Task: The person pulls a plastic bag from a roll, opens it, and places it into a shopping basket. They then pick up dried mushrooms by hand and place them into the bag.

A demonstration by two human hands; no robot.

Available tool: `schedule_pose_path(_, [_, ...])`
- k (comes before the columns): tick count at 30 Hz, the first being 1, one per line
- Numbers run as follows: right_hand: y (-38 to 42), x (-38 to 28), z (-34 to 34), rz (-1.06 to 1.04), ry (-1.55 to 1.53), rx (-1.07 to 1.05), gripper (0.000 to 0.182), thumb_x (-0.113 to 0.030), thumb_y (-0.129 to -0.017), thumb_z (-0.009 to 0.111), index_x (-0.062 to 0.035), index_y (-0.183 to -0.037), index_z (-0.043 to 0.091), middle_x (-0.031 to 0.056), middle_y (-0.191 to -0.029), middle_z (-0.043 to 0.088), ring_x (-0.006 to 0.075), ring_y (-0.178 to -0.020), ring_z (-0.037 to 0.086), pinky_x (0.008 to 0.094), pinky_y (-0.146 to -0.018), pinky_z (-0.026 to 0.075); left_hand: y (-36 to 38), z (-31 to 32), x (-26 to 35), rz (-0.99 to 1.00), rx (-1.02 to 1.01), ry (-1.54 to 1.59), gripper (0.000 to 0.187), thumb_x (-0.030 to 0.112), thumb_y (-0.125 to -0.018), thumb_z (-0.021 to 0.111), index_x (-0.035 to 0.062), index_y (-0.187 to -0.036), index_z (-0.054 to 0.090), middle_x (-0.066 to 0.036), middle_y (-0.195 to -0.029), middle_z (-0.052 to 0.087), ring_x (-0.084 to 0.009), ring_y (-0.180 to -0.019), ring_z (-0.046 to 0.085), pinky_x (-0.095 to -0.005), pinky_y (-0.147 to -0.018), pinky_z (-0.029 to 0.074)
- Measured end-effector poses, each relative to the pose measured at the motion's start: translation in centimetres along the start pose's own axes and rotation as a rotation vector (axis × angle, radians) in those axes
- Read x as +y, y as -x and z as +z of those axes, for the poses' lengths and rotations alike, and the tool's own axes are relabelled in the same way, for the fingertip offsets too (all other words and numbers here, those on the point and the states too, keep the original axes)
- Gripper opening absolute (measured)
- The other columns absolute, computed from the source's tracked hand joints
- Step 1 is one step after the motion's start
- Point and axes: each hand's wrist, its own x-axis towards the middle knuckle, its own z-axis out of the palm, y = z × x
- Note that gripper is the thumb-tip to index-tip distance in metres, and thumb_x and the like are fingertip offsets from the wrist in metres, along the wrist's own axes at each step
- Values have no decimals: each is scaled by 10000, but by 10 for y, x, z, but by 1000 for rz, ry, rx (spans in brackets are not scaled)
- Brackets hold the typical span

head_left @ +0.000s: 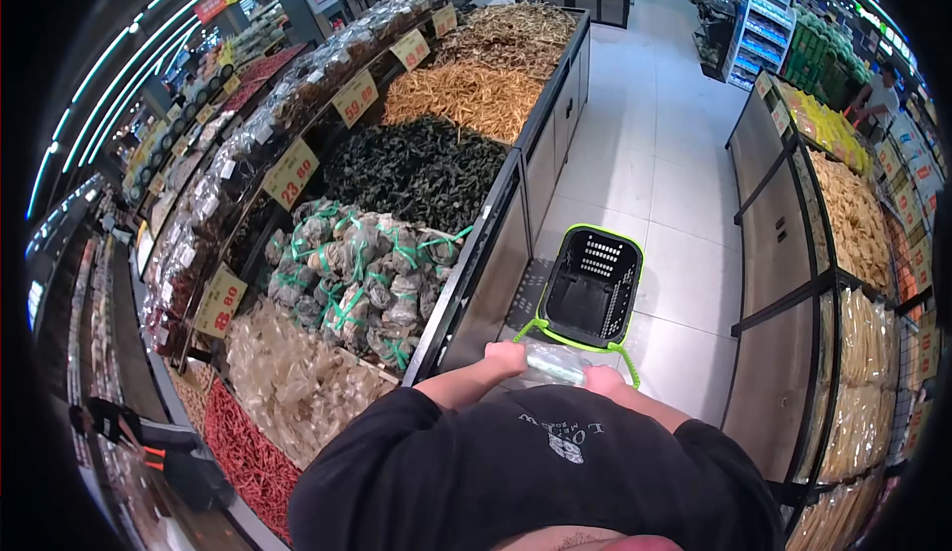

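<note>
My left hand is closed on one side of a crumpled clear plastic bag, held low in front of my body. At its other side, my right hand is closed on it too. A pale green strip shows through the plastic between them. Just beyond my hands is a black shopping basket with a lime-green rim. I see only its bare bottom and slotted walls. Its green handle comes back toward both hands; whether my fingers also grip it, I cannot make out.
On the left, a long bin stand holds dried goods: green-tied bundles, black pieces and orange strips, with price cards. Shelves with packed noodle-like sticks line the right. A tiled aisle runs between; a person stands far right.
</note>
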Motion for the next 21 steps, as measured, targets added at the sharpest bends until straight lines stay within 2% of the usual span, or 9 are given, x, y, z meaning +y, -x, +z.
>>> schedule_pose_path(1, [-9,8,-2,-4,-40,50,555,-515,-889,591,-50,-1191,594,218,-1090,696,387,-1018,674,500,-884,536,-9,-15,2,-1,-13,-3,447,282,-874,560,131,-1292,602,-138,-1223,683,-280,-1146,660,-479,-922,520])
schedule_pose_path(5, [-35,34,-22,-118,-14,250,508,-502,-911,593,-48,-1139,562,210,-1074,682,385,-995,671,504,-849,537,-43,-40,5,-110,24,282,674,359,-826,656,99,-1408,437,-187,-1219,671,-331,-1161,644,-466,-964,511])
schedule_pose_path(6, [-39,40,-29,-121,-14,252,508,-502,-911,593,-48,-1139,562,210,-1074,682,385,-995,671,504,-849,537,-54,-38,2,-112,27,281,674,359,-826,656,99,-1408,437,-187,-1219,671,-331,-1161,644,-466,-964,511])
schedule_pose_path(8, [-48,50,-40,-202,20,325,499,-504,-934,564,-51,-1144,565,203,-1082,679,383,-1000,670,504,-844,537,-75,-32,-4,-57,98,507,695,284,-793,694,97,-1411,437,-214,-1216,662,-354,-1147,643,-470,-972,506])
schedule_pose_path(12, [-73,63,-57,-220,32,345,483,-496,-951,547,-56,-1149,565,197,-1095,676,383,-1008,667,504,-831,539,-114,-34,-9,32,156,672,725,151,-774,704,76,-1434,414,-220,-1222,649,-334,-1135,646,-426,-987,499])
schedule_pose_path(14, [-89,66,-67,-173,-32,368,466,-482,-970,527,-44,-1121,577,216,-1065,667,392,-987,663,511,-819,534,-133,-39,-8,144,175,1190,776,59,-753,735,49,-1445,382,-189,-1256,600,-271,-1170,600,-376,-1005,481])
schedule_pose_path(18, [-119,72,-114,-87,-52,306,446,-472,-975,521,-41,-1073,581,231,-1010,676,418,-926,669,525,-788,533,-154,-80,-1,147,115,1422,833,-1,-758,729,43,-1477,312,-172,-1308,539,-265,-1207,545,-372,-1025,459])
schedule_pose_path(20, [-134,78,-143,-90,-50,336,432,-460,-977,519,-36,-1033,584,246,-967,682,435,-884,668,533,-767,530,-175,-89,2,107,244,1595,874,33,-796,710,50,-1512,210,-216,-1343,516,-289,-1193,563,-394,-1001,476])
schedule_pose_path(21, [-140,80,-158,-70,-48,315,423,-446,-977,519,-33,-1020,595,252,-979,684,438,-905,665,525,-783,529,-186,-93,3,111,229,1621,874,33,-796,710,50,-1512,210,-216,-1343,516,-289,-1193,563,-394,-1001,476])
